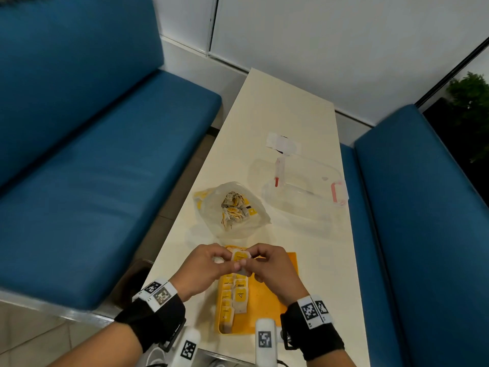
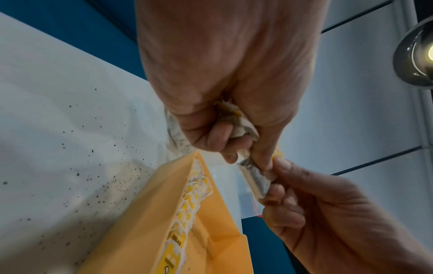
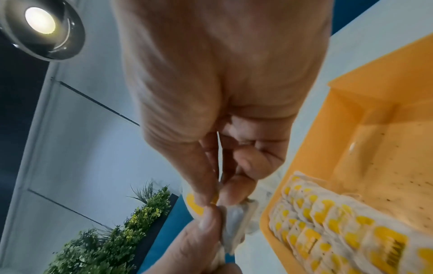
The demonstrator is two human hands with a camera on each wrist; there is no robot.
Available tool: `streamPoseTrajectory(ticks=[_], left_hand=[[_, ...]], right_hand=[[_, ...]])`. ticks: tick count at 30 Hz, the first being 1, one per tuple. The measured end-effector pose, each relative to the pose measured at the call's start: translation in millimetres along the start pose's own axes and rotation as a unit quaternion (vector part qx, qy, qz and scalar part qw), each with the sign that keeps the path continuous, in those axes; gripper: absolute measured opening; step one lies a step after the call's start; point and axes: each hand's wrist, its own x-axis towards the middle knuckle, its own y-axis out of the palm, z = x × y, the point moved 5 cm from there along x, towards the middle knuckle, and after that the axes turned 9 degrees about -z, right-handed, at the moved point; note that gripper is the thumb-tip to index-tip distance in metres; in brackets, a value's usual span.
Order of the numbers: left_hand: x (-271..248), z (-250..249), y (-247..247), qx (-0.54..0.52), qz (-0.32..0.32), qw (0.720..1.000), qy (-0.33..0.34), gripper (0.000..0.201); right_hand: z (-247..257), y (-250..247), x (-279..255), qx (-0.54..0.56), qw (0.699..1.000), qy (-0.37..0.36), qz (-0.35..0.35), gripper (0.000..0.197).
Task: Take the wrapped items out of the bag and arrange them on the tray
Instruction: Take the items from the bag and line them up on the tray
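Packets (image 1: 239, 295) in white wrap with yellow labels lie in overlapping rows along the left side of the yellow tray (image 1: 275, 295), at the near end of the table (image 1: 291, 109). One more packet (image 1: 240, 256) is held in the air above the tray's far end, between both hands. Left hand (image 1: 205, 268): thumb and fingers pinch the packet's left edge; the left wrist view shows further crumpled wrappers bunched in the curled palm. Right hand (image 1: 272, 271): thumb and forefinger pinch the same packet's right edge, other fingers curled.

Clear plastic bag (image 1: 232, 207) sits just beyond the tray, mouth open, a heap of packets inside. To its right, a clear box (image 1: 299, 186) with red clips. Dark specks lie scattered on the table beside the tray and on the tray's bare floor. Blue benches (image 1: 92, 168) flank the table on both sides.
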Motion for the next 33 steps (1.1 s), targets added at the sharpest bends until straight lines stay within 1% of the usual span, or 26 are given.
streamPoseTrajectory(ticks=[4,6,8,10,13,15,17,19,21,27,33], left_hand=[[-1,5,3,0.007,0.017,1.0,-0.01,0.012],[0,11,0,0.024,0.007,1.0,-0.019,0.01],[0,18,-4,0.052,-0.005,0.998,-0.02,0.013],[-1,25,-6,0.081,-0.008,0.997,-0.015,0.024],[-3,34,-4,0.116,0.004,0.993,-0.01,0.054],[-4,39,-1,0.138,0.016,0.99,-0.011,0.07],[-4,43,2,0.146,0.023,0.989,-0.015,0.079],[-3,47,3,0.151,0.025,0.988,-0.016,0.084],[-4,50,3,0.156,0.025,0.987,-0.02,0.085],[-7,53,3,0.145,0.027,0.989,-0.022,0.079],[-5,56,2,0.129,0.021,0.991,-0.038,0.08]], right_hand=[[-14,-3,0,0.009,1.0,0.022,-0.016,0.007],[-24,-11,0,-0.005,0.999,0.033,-0.022,0.01],[-41,-16,-5,-0.026,0.998,0.054,-0.017,0.011],[-63,-16,-12,-0.039,0.995,0.091,0.002,0.009],[-93,-8,-25,-0.063,0.986,0.146,0.042,0.013],[-106,-1,-30,-0.085,0.98,0.167,0.063,0.013],[-111,6,-32,-0.105,0.977,0.175,0.068,0.012],[-113,10,-32,-0.118,0.975,0.175,0.061,0.013],[-113,13,-31,-0.13,0.975,0.174,0.052,0.014],[-116,18,-28,-0.151,0.973,0.172,0.017,0.016],[-113,20,-26,-0.171,0.97,0.173,-0.022,0.02]])
